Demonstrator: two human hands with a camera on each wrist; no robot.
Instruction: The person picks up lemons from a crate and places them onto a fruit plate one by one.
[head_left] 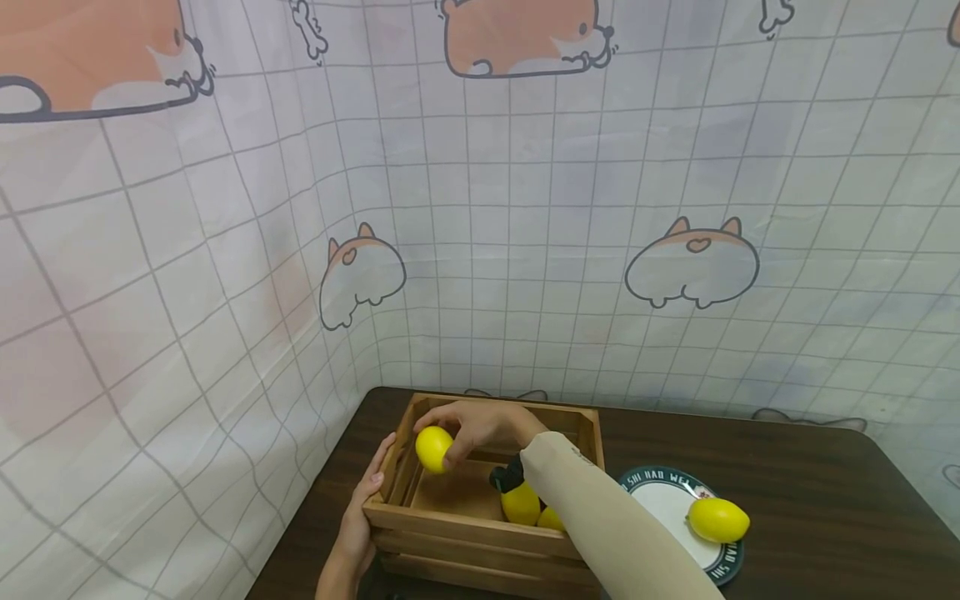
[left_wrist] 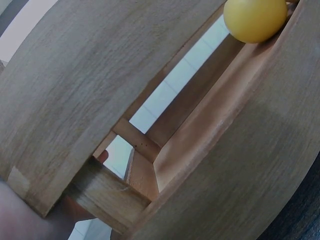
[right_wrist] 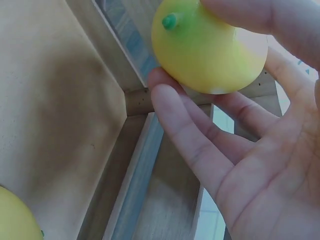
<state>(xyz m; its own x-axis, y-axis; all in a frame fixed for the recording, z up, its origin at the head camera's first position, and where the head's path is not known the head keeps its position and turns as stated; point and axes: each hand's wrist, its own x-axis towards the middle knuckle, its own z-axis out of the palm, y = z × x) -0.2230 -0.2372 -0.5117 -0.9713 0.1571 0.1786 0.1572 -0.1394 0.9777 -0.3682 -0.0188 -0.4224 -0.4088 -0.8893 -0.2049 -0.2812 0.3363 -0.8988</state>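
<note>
Clock: set in the head view, centred on the wooden crate (head_left: 480, 523), with 12 at the far side of the table.
Right hand (head_left: 480, 423): reaches over the crate, thumb and fingers clamped on the held lemon (head_left: 433, 450); the right wrist view shows the thumb on one side and fingertips on the other.
Held lemon: at 10 o'clock, within the crate's outline and raised over its floor, beside the left end wall; yellow, with a green nub that the right wrist view shows plainly.
Left hand (head_left: 358, 518): at 9 o'clock, against the outside of the crate's left end, fingers extended upward along it and a fingertip at the rim; it touches the crate rather than clamping round it.
Lemons in the crate: two show at 4 o'clock, the nearer-to-centre lemon (head_left: 521, 505) and a second lemon (head_left: 551, 520), partly covered by the sleeve.
Sleeve (head_left: 600, 508): beige, with small dark lettering, crossing the crate's 3 to 4 o'clock side.
Plate (head_left: 651, 477): just past 3 o'clock, white with a dark green lettered rim, partly behind the sleeve.
Plate lemon (head_left: 718, 520): at the plate's own 3 o'clock, lying over its rim.
Table (head_left: 817, 492): dark brown, wood-grained.
Backdrop (head_left: 525, 167): at 12 and 9 o'clock, pale gridded cloth with cartoon dogs and bones.
</note>
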